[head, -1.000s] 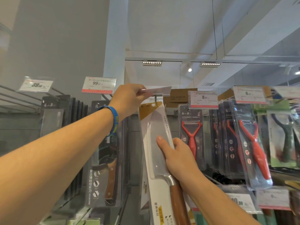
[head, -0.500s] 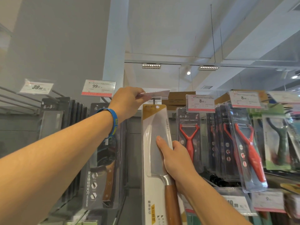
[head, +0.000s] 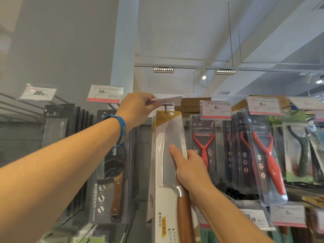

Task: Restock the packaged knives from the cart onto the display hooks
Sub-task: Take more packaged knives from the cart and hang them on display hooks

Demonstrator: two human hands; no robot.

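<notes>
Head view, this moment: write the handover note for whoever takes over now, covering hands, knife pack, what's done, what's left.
Left hand pinches the price tag, lifted above the hook.
Right hand grips the packaged knife by its right edge, thumb on the blister.
The pack's top is at the hook; whether it is threaded cannot be told.
Left: seat the pack, slide it back, lower the tag. The cart is out of view.

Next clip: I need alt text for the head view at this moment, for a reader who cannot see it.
The right hand grips a packaged cleaver upright, its top at a display hook, while the left hand pinches the hook's price tag lifted flat. Packaged red peelers hang to the right.
</notes>
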